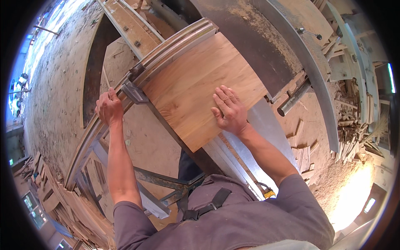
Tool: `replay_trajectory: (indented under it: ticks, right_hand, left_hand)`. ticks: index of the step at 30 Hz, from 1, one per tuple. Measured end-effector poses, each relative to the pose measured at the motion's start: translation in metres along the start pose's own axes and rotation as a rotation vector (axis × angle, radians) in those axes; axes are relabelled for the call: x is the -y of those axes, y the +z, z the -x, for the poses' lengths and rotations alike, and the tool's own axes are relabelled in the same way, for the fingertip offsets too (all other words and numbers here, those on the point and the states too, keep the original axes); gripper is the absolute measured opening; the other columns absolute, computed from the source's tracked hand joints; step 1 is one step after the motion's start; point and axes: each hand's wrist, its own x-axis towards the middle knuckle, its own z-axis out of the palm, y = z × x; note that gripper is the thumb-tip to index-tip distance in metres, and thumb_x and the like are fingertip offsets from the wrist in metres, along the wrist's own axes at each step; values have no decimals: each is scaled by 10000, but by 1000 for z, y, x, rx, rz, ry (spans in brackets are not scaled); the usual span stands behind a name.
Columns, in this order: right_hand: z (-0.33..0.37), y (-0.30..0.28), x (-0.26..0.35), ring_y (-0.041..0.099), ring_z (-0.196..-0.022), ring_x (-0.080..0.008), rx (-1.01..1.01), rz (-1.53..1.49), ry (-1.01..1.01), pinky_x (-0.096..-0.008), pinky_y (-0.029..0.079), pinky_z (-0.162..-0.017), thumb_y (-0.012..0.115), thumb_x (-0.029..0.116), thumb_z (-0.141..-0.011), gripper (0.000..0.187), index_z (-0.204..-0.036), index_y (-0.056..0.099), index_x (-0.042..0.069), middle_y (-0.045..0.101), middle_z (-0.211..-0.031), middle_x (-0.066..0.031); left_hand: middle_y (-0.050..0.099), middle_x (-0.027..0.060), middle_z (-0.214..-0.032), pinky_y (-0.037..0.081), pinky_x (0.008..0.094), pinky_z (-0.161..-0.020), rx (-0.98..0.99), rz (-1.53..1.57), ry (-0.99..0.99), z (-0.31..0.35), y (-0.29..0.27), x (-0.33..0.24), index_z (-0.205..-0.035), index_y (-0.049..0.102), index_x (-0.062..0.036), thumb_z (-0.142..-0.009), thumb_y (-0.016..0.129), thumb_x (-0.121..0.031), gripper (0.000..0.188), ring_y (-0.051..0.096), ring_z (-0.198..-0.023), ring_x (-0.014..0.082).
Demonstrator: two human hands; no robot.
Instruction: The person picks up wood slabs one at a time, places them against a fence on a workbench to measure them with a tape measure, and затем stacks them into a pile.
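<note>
A square, light-brown wooden panel (200,79) lies on the saw's sliding table, its far edge along a long metal fence rail (175,41). My right hand (229,110) rests on the panel near its right side, palm down with fingers stretched out. To the left of the panel, my left hand (110,107) is closed over the fence rail; its fingertips are partly hidden. A thin pale stick (106,77) shows just beyond those fingers, and I cannot tell whether they touch it. Between my left hand and the panel, a grey stop block (134,92) sits on the rail.
A silver metal table strip (266,129) runs along the panel's right. Beyond are a dark, sawdust-covered machine surface (258,41), a curved metal rail (310,71) and a round pipe end (287,107). Wood offcuts (348,116) pile at right, with more scraps (54,200) at lower left.
</note>
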Motion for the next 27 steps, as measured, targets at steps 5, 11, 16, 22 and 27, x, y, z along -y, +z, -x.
replay_trajectory:
  ticks: [5,11,16,22,27]
  right_hand:
    - [-3,7,-2,579,-1297,-339,-60,1,-25,-455,405,-1148,696,174,-882,309,-1132,725,-5,670,-1296,-168]
    - [-11,5,0,593,-1279,-328,-105,-9,-18,-449,424,-1134,710,156,-865,285,-1106,736,5,685,-1267,-156]
    - [-14,1,2,612,-1251,-316,-131,-13,-24,-445,435,-1124,708,143,-856,261,-1075,742,6,698,-1238,-150]
    - [-18,-1,3,625,-1231,-309,-168,-11,-40,-441,455,-1103,717,125,-835,258,-1063,745,7,706,-1222,-146]
    - [-19,1,0,625,-1230,-306,-204,-14,-54,-440,460,-1096,721,110,-825,248,-1052,748,16,708,-1217,-142]
  left_hand:
    - [712,125,-1021,455,502,-903,-4,-30,-4,-7,3,4,-888,695,-63,-1043,439,-481,514,630,-997,355]
    - [715,143,-1043,467,516,-912,-3,-35,-20,-14,-4,2,-942,701,-74,-1048,415,-497,521,638,-1026,375]
    - [714,153,-1077,468,527,-927,-11,-24,-44,-14,-6,3,-986,707,-82,-1052,385,-516,545,639,-1055,389]
    - [721,126,-1101,455,513,-945,-25,-25,-52,-17,-9,5,-995,725,-78,-1043,415,-496,522,640,-1052,363]
    - [716,123,-1123,454,513,-951,-35,-9,-68,-20,-14,4,-1004,723,-81,-1047,391,-510,544,636,-1064,366]
